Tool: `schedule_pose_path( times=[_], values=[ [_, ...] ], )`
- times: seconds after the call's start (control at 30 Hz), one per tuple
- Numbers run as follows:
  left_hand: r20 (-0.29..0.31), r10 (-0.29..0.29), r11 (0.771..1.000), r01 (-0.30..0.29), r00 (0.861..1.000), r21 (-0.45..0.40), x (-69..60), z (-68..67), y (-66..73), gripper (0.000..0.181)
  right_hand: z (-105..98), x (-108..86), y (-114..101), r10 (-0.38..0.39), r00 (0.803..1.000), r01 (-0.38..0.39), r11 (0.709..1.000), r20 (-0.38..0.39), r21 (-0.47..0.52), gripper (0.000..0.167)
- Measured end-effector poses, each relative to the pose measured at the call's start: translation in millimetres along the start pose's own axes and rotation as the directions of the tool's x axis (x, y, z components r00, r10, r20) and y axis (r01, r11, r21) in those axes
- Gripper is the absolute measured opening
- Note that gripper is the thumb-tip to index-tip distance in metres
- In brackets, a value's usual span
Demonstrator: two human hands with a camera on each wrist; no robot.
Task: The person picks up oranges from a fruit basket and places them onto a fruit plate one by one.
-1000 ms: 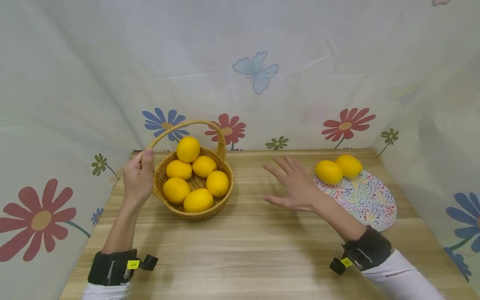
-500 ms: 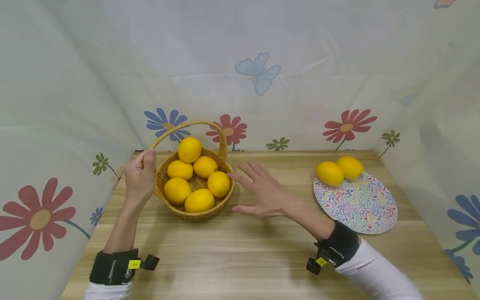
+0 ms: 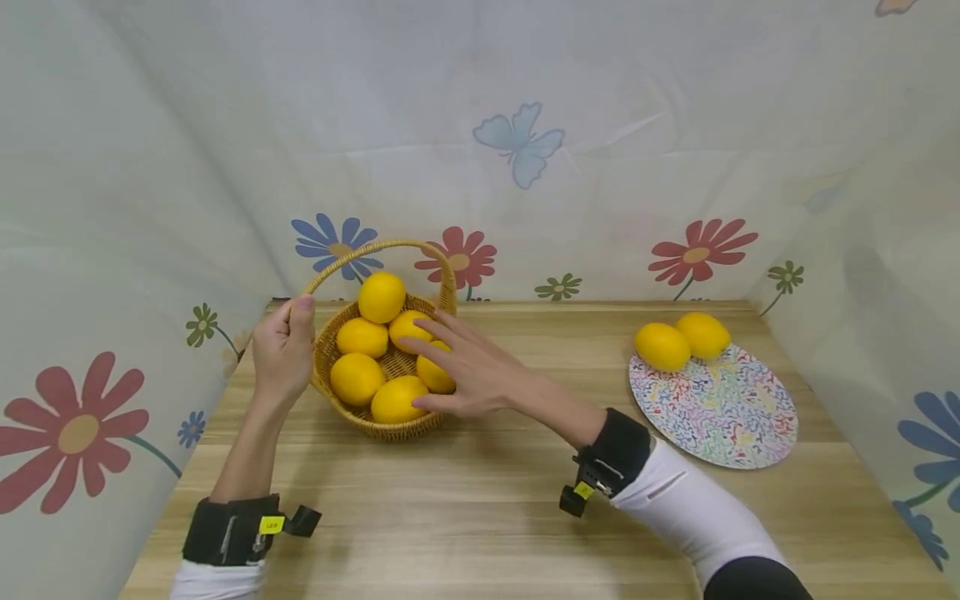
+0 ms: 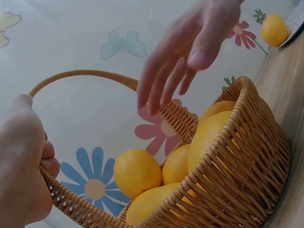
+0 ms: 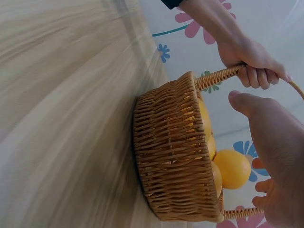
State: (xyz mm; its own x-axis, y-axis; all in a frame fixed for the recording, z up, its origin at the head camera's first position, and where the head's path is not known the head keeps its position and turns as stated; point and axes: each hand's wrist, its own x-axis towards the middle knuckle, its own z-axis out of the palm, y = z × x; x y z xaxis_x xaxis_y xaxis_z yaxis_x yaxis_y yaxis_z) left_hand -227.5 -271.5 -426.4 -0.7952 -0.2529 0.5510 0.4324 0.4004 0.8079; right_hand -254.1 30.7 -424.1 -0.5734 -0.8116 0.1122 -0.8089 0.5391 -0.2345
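Note:
My left hand grips the handle of a wicker basket on its left side. Several yellow lemons lie inside the basket. Above its right part hovers my right hand, fingers spread and partly hiding the rightmost lemons. In the left wrist view the right hand hangs over the fruit with nothing in it. The right wrist view shows the left hand curled round the handle. Two more lemons rest at the back edge of a round patterned plate on the right.
A wooden tabletop carries the basket and the plate. Pale fabric walls printed with flowers and a butterfly stand behind and at both sides.
My right hand has moved left from beside the plate, across the table, to above the basket's lemons. My left hand keeps its grip on the handle.

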Motion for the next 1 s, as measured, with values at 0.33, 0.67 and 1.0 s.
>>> schedule_pose_path(
  times=[0.33,0.67,1.0],
  values=[
    [0.006,-0.002,1.000,0.002,1.000,-0.017,0.0,0.7,-1.1,0.062,-8,58.1,0,0.033,0.999,-0.033,0.996,0.008,-0.077,0.086],
    [-0.004,0.014,1.000,-0.015,1.000,-0.012,0.7,1.4,0.5,0.060,-9,98.3,7,0.115,0.993,-0.115,0.984,-0.013,-0.135,0.086],
    [-0.008,-0.004,1.000,0.004,1.000,-0.008,0.9,0.7,-0.3,0.060,1,128.2,7,0.164,0.985,-0.170,0.975,-0.052,-0.144,0.089]
  ],
)
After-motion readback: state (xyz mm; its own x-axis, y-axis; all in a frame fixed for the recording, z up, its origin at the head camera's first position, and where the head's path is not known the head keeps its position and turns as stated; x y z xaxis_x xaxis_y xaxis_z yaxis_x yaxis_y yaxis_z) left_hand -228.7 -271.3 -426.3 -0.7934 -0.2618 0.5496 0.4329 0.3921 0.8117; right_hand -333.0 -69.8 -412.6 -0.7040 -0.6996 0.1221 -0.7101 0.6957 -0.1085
